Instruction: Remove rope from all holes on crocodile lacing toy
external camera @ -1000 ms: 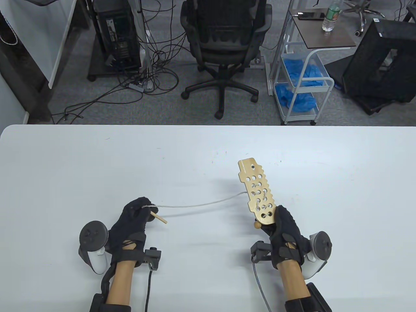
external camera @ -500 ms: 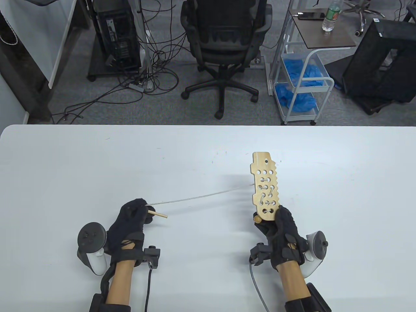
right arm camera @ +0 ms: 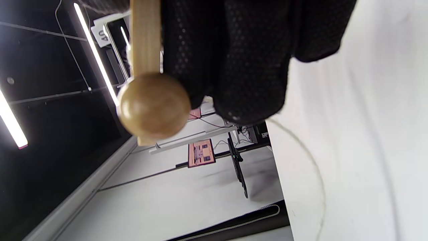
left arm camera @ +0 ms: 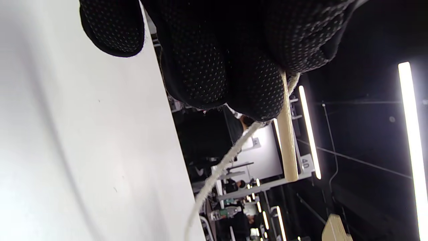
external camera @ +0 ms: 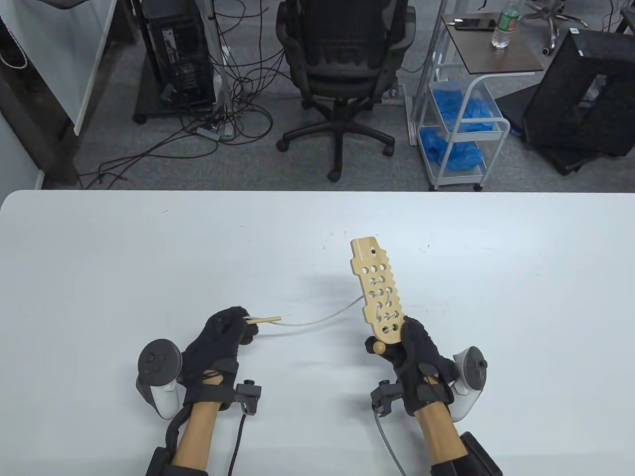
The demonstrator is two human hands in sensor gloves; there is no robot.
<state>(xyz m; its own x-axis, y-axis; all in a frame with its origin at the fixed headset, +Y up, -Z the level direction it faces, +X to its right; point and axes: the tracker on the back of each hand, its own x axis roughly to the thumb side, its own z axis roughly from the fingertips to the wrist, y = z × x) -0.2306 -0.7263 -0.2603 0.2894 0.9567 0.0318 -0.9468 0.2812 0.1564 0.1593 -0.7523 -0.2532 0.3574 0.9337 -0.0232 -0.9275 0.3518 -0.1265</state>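
The wooden crocodile lacing board stands tilted above the table, its near end gripped by my right hand. A round wooden bead sticks out below that hand. Several holes near the gripped end still carry white rope. The rope leaves the board's left edge and sags to my left hand, which pinches the wooden needle at the rope's end. The needle points right, toward the board.
The white table stretches wide around both hands. Beyond its far edge stand an office chair, a wire cart with blue cloths and cables on the floor.
My left hand has moved right toward the board, so the taut rope now sags. The board swung left and my right hand shifted left with it.
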